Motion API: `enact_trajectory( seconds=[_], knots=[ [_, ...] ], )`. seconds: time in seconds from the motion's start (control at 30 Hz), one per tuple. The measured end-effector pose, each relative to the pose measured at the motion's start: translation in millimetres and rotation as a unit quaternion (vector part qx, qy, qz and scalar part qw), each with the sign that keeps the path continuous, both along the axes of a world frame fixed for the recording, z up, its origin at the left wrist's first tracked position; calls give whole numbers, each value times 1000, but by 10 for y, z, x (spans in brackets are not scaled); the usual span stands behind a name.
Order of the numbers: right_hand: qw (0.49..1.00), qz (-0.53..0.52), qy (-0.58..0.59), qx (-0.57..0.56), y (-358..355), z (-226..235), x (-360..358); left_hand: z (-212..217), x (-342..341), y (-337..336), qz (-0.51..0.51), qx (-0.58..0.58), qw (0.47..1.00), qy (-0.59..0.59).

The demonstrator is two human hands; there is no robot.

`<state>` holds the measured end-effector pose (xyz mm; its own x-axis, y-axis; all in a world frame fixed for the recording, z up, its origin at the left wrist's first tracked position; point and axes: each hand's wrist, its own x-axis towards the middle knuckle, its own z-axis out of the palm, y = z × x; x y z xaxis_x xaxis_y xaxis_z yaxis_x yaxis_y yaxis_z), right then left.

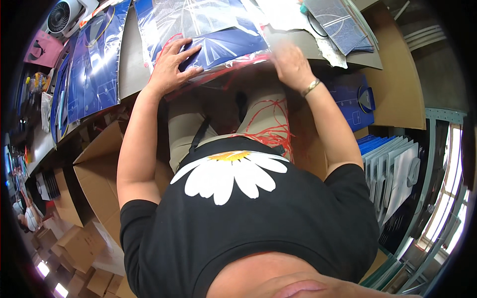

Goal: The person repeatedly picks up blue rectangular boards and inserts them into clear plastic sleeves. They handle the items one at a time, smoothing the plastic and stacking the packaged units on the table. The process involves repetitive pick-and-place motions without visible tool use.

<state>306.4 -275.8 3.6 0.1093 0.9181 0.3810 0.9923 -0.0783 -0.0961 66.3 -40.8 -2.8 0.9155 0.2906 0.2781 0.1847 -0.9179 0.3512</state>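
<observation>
**Flat packet under my left hand**

My left hand lies on the packet, fingers spread and thumb apart, pressing rather than pinching. The packet rests on the table in front of me, its near edge toward my lap, red strip along that side. My right hand is at the packet's right edge, but its fingers are blurred, so I can't tell whether they're closed on anything. I judge the packet light, its blue sheet fairly stiff, its clear film slick and easily creased or torn. A flat palm should steady it; its side edges look best for holding. Red scraps lie across my lap.
</observation>
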Motion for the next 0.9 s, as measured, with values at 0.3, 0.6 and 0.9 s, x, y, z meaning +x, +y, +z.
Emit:
enact_trajectory(
  seconds=[0.3, 0.6, 0.9],
  knots=[
    [923, 4, 155, -352, -1328, -953, -728, -53, -62, 136, -28, -163, 978, -128],
    [944, -168, 206, -196, -1934, -1029, -112, 67, -1019, -156, 38, 118, 992, -30],
    [950, -17, 308, -51, -414, -57, -896, 38, -860, -291, 72, -154, 958, -230]
  ],
)
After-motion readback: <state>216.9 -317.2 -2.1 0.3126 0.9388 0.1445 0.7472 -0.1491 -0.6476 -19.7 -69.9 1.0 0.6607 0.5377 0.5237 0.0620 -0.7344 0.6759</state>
